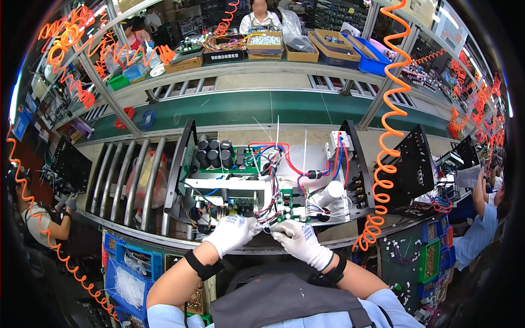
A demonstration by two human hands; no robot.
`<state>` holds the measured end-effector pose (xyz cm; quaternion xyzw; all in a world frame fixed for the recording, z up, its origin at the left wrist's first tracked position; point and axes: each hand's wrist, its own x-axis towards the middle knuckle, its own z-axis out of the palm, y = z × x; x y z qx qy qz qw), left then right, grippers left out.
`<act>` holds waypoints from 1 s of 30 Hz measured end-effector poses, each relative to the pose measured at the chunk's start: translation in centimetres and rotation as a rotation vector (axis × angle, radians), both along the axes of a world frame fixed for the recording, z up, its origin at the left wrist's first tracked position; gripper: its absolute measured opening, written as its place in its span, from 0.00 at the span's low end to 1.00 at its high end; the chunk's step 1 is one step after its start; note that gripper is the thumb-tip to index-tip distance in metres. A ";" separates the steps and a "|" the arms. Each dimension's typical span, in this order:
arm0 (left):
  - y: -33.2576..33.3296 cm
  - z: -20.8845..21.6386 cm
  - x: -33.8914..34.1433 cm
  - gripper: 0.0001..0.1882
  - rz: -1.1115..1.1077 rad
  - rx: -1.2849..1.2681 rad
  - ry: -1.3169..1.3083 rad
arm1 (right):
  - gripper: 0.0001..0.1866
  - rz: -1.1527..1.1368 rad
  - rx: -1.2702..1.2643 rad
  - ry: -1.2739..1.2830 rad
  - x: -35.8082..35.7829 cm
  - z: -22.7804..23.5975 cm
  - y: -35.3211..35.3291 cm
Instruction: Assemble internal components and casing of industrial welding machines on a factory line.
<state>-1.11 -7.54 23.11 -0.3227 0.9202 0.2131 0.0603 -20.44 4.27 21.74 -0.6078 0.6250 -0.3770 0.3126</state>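
An open black-sided electronics chassis (174, 188) lies in front of me, packed with circuit boards, dark round capacitors (214, 156) and coloured wires. Both my hands wear white gloves and meet at its near edge. My left hand (235, 232) is closed, fingertips pinching at the lower end of the wire bundle (266, 210). From the other side my right hand (302, 240) pinches at the same wires; the exact spot they grip is partly hidden by the fingers. White cable ties (278, 134) stick up from the bundle farther back. A white cylinder (330, 194) lies at the chassis's right.
Metal rollers (134, 183) run left of the chassis. Beyond it lies a green conveyor belt (246, 109). An orange coiled hose (395, 82) hangs at the right, close to the chassis. Blue bins (143, 261) stand lower left, one with white cable ties. Other people work around.
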 end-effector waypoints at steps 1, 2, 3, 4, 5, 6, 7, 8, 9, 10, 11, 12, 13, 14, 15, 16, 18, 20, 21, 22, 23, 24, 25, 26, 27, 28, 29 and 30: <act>-0.1 0.1 0.0 0.16 -0.013 0.019 -0.019 | 0.07 0.017 0.043 -0.036 0.1 0.2 0.0; -0.2 0.3 0.1 0.18 -0.014 0.021 -0.037 | 0.07 -0.008 0.004 0.016 0.0 0.3 -0.1; -0.2 0.4 0.1 0.19 -0.015 0.024 -0.057 | 0.07 -0.049 0.086 -0.088 0.0 0.3 -0.2; -0.2 0.6 0.1 0.22 -0.023 0.025 -0.060 | 0.07 -0.081 0.178 -0.195 0.0 0.3 -0.3; -0.1 0.7 0.0 0.24 -0.031 0.026 -0.064 | 0.07 -0.138 0.301 -0.315 0.0 0.3 -0.5; 0.0 0.8 0.0 0.26 -0.039 0.027 -0.067 | 0.05 -0.123 0.247 -0.290 0.0 0.2 -0.5; 0.2 0.8 -0.1 0.28 -0.022 0.008 -0.059 | 0.05 -0.078 0.181 -0.219 0.0 0.1 -0.6; 0.3 0.9 -0.2 0.29 -0.005 -0.012 -0.051 | 0.05 -0.043 0.113 -0.152 0.0 0.1 -0.6; 0.4 0.9 -0.3 0.31 0.011 -0.031 -0.043 | 0.05 0.002 0.064 -0.095 0.0 0.0 -0.6; 0.4 0.8 -0.3 0.29 0.004 -0.032 -0.068 | 0.06 0.032 0.090 -0.105 0.0 0.1 -0.7; 0.5 0.7 -0.4 0.26 -0.002 -0.032 -0.094 | 0.06 0.055 0.060 -0.063 0.0 0.1 -0.6; 0.5 0.6 -0.4 0.24 -0.007 -0.033 -0.121 | 0.06 0.093 0.037 -0.035 -0.1 0.2 -0.5; 0.4 0.5 -0.4 0.26 0.004 -0.031 -0.133 | 0.06 0.121 0.081 -0.009 -0.1 0.4 -0.3; 0.4 0.3 -0.5 0.27 0.014 -0.027 -0.144 | 0.07 0.157 -0.038 0.069 -0.1 0.5 -0.2; 0.4 0.1 -0.6 0.29 0.021 -0.023 -0.155 | 0.07 0.209 -0.101 0.088 0.0 0.7 0.0; 0.5 -0.1 -0.6 0.28 0.019 -0.036 -0.156 | 0.07 0.256 -0.150 0.120 0.1 0.9 0.4; 0.6 -0.5 -0.7 0.27 0.016 -0.063 -0.157 | 0.06 0.377 -0.163 0.116 0.3 1.2 1.0; 0.6 -0.7 -0.7 0.24 0.002 -0.085 -0.176 | 0.07 0.515 -0.086 0.196 0.5 1.5 1.4; 0.7 -0.8 -0.7 0.23 -0.015 -0.088 -0.181 | 0.07 0.576 -0.018 0.192 0.5 1.6 1.3; 0.6 -0.8 -0.6 0.21 -0.024 -0.098 -0.176 | 0.07 0.546 0.003 0.142 0.5 1.7 1.1; 0.6 -0.7 -0.4 0.19 -0.041 -0.101 -0.164 | 0.08 0.517 0.025 0.082 0.3 1.7 0.8; 0.7 -0.7 -0.3 0.17 -0.047 -0.106 -0.184 | 0.08 0.493 0.120 0.062 0.2 1.7 0.5; 0.7 -0.7 -0.2 0.15 -0.061 -0.118 -0.130 | 0.08 0.460 0.102 0.061 0.0 1.6 0.0; 0.9 -0.8 -0.1 0.14 -0.059 -0.131 -0.107 | 0.08 0.404 -0.109 -0.016 -0.2 1.4 -0.3; 1.0 -0.9 -0.1 0.12 -0.057 -0.142 -0.103 | 0.08 0.348 -0.257 -0.060 -0.3 1.2 -0.5; 1.2 -1.0 -0.1 0.11 -0.014 -0.151 -0.093 | 0.07 0.364 -0.202 -0.171 -0.5 0.9 -0.7; 1.5 -1.2 -0.3 0.10 0.023 -0.159 -0.103 | 0.08 0.274 0.270 -0.613 -0.5 0.6 -0.1; 1.7 -1.3 -0.4 0.09 0.055 -0.166 -0.115 | 0.09 0.164 0.422 -0.690 -0.6 0.1 -0.2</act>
